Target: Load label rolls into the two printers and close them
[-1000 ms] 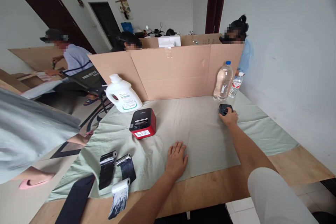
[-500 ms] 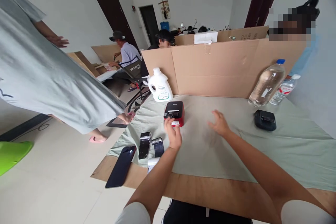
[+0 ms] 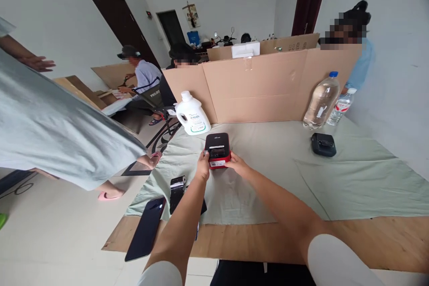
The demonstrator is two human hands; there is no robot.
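Observation:
A black and red label printer (image 3: 218, 143) stands on the cloth-covered table, a white label showing at its front. My left hand (image 3: 203, 166) grips its left side and my right hand (image 3: 237, 163) its right front corner, so it sits between both hands. Near my left forearm lie a black ribbon roll (image 3: 177, 187) and a second dark piece, partly hidden by the arm. A dark phone (image 3: 145, 229) rests at the table's left front edge. Behind the printer is a white jug (image 3: 192, 115) with a handle.
A cardboard sheet (image 3: 254, 89) stands along the table's back. At the right are a large bottle (image 3: 321, 103), a smaller water bottle (image 3: 342, 108) and a small black device (image 3: 323, 144). A person in a long grey garment (image 3: 60, 116) stands at left; other people sit beyond.
Both hands, earlier apart with fingers spread, have come together onto the sides of the label printer. The view has shifted, and the standing person appears further left.

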